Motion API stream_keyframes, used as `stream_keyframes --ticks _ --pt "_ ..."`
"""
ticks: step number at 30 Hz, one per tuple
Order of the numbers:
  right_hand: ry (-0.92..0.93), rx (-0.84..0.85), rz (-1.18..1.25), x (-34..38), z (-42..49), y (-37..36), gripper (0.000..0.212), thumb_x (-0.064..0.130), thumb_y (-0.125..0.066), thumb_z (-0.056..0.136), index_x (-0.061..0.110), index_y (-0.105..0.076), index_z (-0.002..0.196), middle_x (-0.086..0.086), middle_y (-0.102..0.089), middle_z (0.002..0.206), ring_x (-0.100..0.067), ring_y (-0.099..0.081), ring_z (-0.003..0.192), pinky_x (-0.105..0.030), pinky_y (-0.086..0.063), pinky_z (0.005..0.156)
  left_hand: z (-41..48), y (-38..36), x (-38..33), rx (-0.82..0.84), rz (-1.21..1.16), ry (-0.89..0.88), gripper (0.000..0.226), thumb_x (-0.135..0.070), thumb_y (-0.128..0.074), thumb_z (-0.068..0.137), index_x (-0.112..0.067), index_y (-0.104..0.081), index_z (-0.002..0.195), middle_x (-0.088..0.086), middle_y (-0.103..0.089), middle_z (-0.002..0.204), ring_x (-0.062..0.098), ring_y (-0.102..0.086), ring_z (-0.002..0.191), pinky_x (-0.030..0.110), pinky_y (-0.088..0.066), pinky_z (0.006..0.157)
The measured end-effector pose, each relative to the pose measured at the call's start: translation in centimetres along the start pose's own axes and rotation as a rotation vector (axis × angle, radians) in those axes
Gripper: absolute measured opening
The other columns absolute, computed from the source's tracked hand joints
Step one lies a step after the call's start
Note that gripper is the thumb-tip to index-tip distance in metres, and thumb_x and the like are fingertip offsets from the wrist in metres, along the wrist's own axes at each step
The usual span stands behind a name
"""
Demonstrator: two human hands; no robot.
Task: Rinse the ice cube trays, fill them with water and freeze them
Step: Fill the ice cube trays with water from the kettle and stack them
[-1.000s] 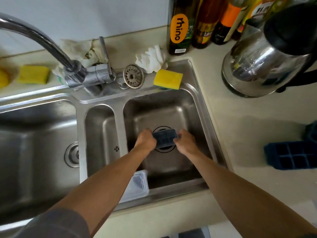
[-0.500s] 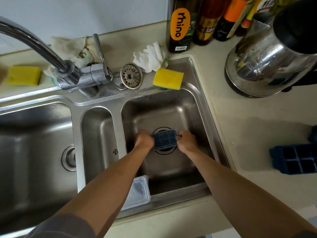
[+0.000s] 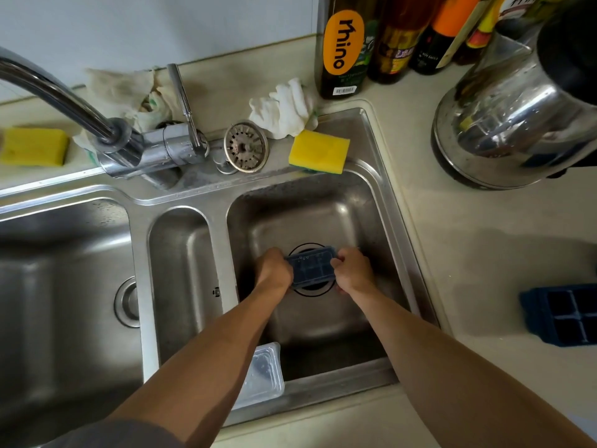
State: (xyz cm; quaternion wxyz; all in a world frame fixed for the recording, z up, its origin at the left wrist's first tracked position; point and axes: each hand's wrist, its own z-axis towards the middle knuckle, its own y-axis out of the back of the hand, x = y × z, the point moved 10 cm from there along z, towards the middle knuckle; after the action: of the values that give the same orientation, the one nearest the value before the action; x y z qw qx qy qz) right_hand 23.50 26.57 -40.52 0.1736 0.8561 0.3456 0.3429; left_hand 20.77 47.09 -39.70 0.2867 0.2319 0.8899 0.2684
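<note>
A small dark blue ice cube tray (image 3: 310, 266) is held low in the right sink basin (image 3: 352, 221), above the drain. My left hand (image 3: 274, 268) grips its left end and my right hand (image 3: 352, 270) grips its right end. A second dark blue ice cube tray (image 3: 563, 313) lies on the counter at the right edge of the view. A clear plastic lid (image 3: 263, 376) leans in the basin's near left corner, partly behind my left forearm. The faucet (image 3: 106, 130) points left, away from this basin, with no water running.
A steel kettle (image 3: 517, 111) stands at the back right, with several bottles (image 3: 345, 43) behind it. A yellow sponge (image 3: 319, 151), a white cloth (image 3: 284, 108) and a metal strainer (image 3: 246, 147) sit on the sink's back ledge. Another sponge (image 3: 34, 146) lies far left.
Both hands and the tray stay over the drain; the tray has tilted slightly between my hands. The view has shifted a little to the left.
</note>
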Motion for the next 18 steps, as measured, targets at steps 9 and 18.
stream_keyframes --ticks 9,18 --pt "0.035 0.013 0.0 0.4 -2.9 0.9 0.015 0.021 -0.053 0.104 0.018 -0.059 0.091 0.0 -0.06 0.089 -0.016 -0.061 0.082 -0.032 -0.053 0.068 -2.6 0.4 0.0 0.063 -0.099 0.118 0.043 -0.035 -0.045 0.106 0.003 -0.064 0.116 0.021 -0.067 0.107 0.029 -0.061 0.082 0.032 -0.051 0.062" --pt "0.261 -0.052 0.164 5.2 -12.3 8.6 0.015 0.027 -0.055 0.102 0.024 -0.058 0.088 -0.001 -0.068 0.08 -0.006 -0.067 0.053 -0.019 -0.053 0.048 -9.6 7.6 -8.2 -0.191 -0.266 -0.221 0.063 -0.066 -0.031 0.1 -0.016 -0.065 0.082 0.005 -0.064 0.084 0.016 -0.062 0.07 0.02 -0.05 0.047"
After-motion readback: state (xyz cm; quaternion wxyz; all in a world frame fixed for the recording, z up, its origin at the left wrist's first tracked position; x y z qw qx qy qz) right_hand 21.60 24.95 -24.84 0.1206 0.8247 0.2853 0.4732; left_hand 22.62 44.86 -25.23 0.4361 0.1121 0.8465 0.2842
